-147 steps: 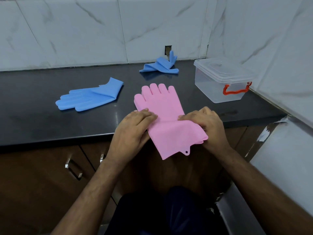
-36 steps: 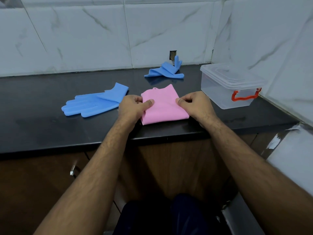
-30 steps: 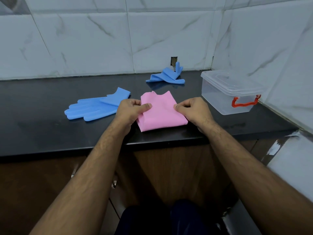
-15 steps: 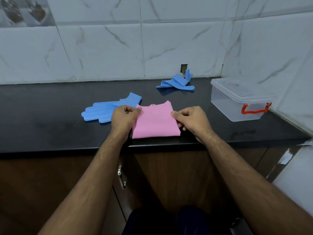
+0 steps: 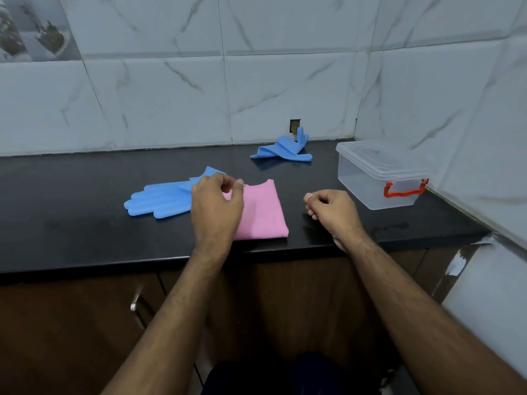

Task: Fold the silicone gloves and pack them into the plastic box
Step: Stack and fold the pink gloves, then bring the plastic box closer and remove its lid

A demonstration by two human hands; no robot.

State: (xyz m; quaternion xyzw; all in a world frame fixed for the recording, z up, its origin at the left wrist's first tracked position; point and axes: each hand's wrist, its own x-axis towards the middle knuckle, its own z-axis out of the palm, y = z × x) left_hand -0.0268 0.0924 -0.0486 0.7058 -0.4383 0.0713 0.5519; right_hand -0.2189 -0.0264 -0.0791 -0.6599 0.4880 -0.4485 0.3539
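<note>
From the head camera we look down on a black countertop (image 5: pixel 85 218) set against a marble-tiled wall (image 5: pixel 171 95). The folded pink glove (image 5: pixel 262 215) lies flat near the counter's front edge, a neat rectangle with its far corner slightly raised. Our left hand (image 5: pixel 216 209) sits over the glove's left side, its fingers loosely curled with thumb and forefinger close together above the glove's far-left corner; we cannot tell whether they actually pinch the silicone or merely hover at it. Our right hand (image 5: pixel 332 210) is off to the right of the glove, apart from it, with fingers curled in on themselves and nothing held. Just left of our left hand, a flat blue glove (image 5: pixel 159 199) lies spread on the counter, fingers pointing left, its cuff partly hidden behind the hand. Further back, close to the wall, a second blue glove (image 5: pixel 282 151) sits crumpled, a few fingers sticking upward. The clear plastic box (image 5: pixel 379 178) stands at the right end of the counter by the corner, well apart from the pink glove, lid on, with a red handle (image 5: pixel 403 191) on its near side.
</note>
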